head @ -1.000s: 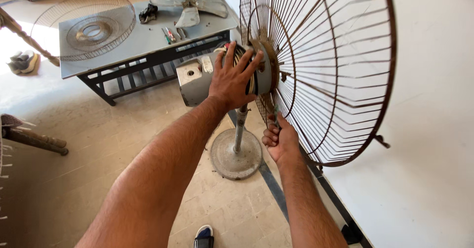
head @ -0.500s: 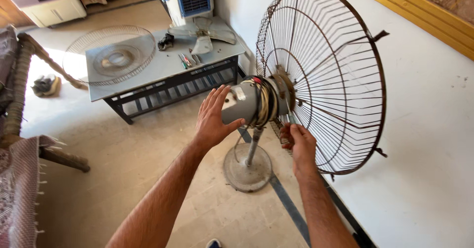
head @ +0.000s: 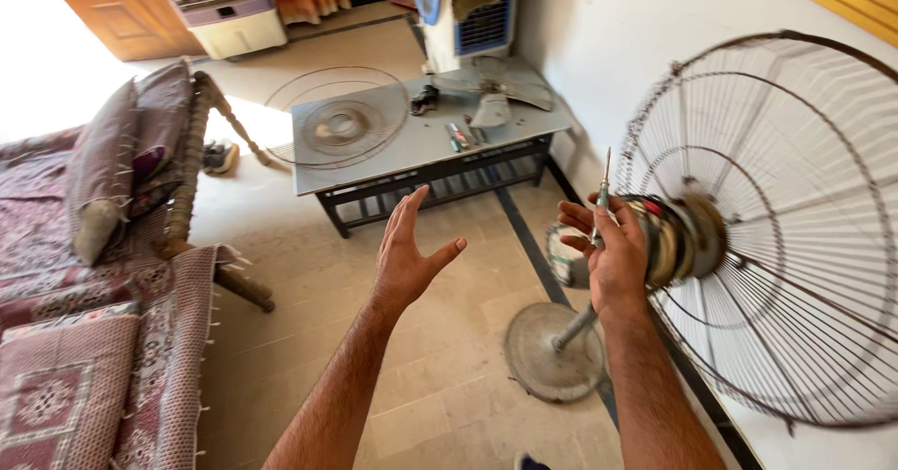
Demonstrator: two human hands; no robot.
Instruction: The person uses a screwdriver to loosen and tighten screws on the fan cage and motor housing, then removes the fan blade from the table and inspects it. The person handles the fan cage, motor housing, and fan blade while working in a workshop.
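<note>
Right hand (head: 613, 255) is wrapped around a screwdriver (head: 601, 199) pointing straight up, pressed right against the pedestal fan's motor housing (head: 669, 241) on the right by the wall, while the left hand (head: 404, 250) hangs open and empty, further left.

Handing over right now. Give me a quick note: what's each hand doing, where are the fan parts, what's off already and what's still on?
Left hand: open, empty, in the air, touching nothing.
Right hand: grip on a screwdriver, tip pointing up, hand against the fan motor.
Pedestal fan: upright on its round base by the wall; rear wire guard mounted behind the motor.
Done: front guard and blade are off, lying on the grey table with small tools.
Left: rear guard and motor are still on the stand.
</note>
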